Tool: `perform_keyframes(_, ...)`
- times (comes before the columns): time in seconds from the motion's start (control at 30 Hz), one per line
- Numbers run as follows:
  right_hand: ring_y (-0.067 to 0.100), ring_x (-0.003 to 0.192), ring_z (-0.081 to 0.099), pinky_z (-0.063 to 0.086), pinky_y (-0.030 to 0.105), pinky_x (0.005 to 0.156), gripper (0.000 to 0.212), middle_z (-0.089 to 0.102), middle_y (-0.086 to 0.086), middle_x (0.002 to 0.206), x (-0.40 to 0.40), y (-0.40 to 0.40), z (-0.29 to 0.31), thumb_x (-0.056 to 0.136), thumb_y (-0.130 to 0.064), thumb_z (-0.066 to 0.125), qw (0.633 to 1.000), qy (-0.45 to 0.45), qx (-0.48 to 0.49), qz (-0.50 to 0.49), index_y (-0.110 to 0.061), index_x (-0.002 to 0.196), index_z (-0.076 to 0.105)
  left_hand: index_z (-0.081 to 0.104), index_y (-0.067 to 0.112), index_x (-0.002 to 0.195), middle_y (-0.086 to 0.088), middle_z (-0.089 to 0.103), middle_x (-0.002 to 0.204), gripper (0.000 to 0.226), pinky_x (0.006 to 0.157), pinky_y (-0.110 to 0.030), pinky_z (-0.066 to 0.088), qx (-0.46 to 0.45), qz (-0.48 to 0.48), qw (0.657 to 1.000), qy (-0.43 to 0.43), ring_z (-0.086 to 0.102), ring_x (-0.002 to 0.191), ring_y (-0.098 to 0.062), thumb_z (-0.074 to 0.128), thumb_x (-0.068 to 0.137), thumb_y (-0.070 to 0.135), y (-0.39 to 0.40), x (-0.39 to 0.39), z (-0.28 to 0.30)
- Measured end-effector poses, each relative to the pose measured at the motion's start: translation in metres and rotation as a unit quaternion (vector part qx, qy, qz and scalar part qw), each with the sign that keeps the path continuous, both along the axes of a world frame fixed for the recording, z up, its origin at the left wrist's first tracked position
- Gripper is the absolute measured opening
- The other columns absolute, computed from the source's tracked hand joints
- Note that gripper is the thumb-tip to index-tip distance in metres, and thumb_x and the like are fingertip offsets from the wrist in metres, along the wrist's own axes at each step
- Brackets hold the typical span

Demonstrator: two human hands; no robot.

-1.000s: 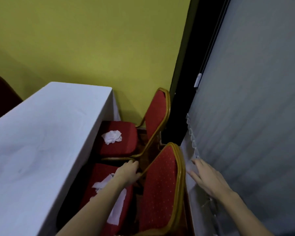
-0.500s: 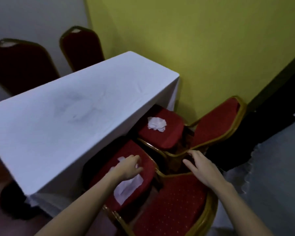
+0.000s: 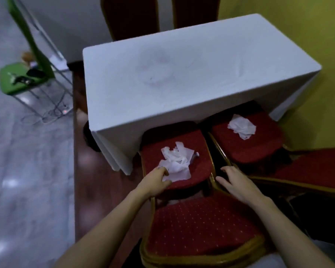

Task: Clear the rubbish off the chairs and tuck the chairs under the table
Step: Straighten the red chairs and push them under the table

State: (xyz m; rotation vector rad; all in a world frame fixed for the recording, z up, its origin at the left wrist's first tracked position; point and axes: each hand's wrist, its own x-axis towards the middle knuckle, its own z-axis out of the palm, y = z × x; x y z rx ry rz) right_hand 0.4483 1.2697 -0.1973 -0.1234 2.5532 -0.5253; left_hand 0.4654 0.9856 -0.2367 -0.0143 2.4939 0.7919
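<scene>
From the head camera, a table (image 3: 182, 74) draped in a white cloth fills the middle. Two red chairs with gold frames sit partly under its near edge. The near chair (image 3: 197, 165) at 6 o'clock carries a crumpled heap of white paper (image 3: 177, 163), thin, creased and spread flat at its near end. The far chair (image 3: 259, 146) at 4 o'clock holds a smaller wad of tissue (image 3: 241, 128). The left hand (image 3: 156, 179) lies on the seat, its fingers curled and touching the paper's near edge. The right hand (image 3: 235, 183) hovers flat, fingers spread, beside the seat's gold frame. A green chair (image 3: 14, 78) stands at 9 o'clock.
</scene>
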Motion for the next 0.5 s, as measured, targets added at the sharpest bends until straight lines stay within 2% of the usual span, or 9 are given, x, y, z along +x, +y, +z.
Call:
perform_keyframes(0.17,0.017,0.118,0.052,0.046,0.035,0.095,0.052,0.047,0.001,0.135,-0.014,-0.018,-0.015,0.095,-0.048,0.041,0.998,-0.016,0.016,0.067,-0.017,0.137,0.037,0.054,0.010,0.112,-0.010,0.060,0.112,0.031,0.075,-0.032,0.044,0.033,0.073,0.997,-0.019,0.052,0.088,-0.017,0.056,0.086,0.027,-0.006,0.007,-0.043)
perform_keyframes(0.3,0.014,0.123,0.049,0.046,0.037,0.097,0.054,0.045,-0.002,0.138,-0.023,-0.019,-0.025,0.095,-0.049,0.040,0.993,-0.031,0.029,0.110,-0.018,0.139,0.036,0.052,0.011,0.122,-0.010,0.056,0.121,0.038,0.085,-0.034,0.049,0.041,0.104,0.993,-0.049,0.059,0.101,-0.023,0.056,0.088,0.029,0.000,0.001,-0.068)
perform_keyframes(0.4,0.018,0.124,0.049,0.045,0.038,0.098,0.053,0.046,0.002,0.138,-0.035,-0.011,-0.034,0.095,-0.048,0.040,0.989,-0.051,0.053,0.124,-0.016,0.138,0.036,0.053,0.009,0.119,-0.014,0.057,0.120,0.036,0.087,-0.040,0.051,0.031,0.118,0.991,-0.052,0.060,0.101,-0.028,0.055,0.088,0.026,0.010,-0.008,-0.075)
perform_keyframes(0.5,0.018,0.125,0.048,0.045,0.037,0.098,0.053,0.046,0.002,0.138,-0.046,-0.002,-0.043,0.095,-0.047,0.041,0.988,-0.063,0.051,0.132,-0.016,0.138,0.036,0.051,0.009,0.125,-0.013,0.055,0.127,0.041,0.090,-0.041,0.051,0.040,0.146,0.987,-0.062,0.059,0.107,-0.027,0.053,0.088,0.025,0.025,-0.015,-0.080)
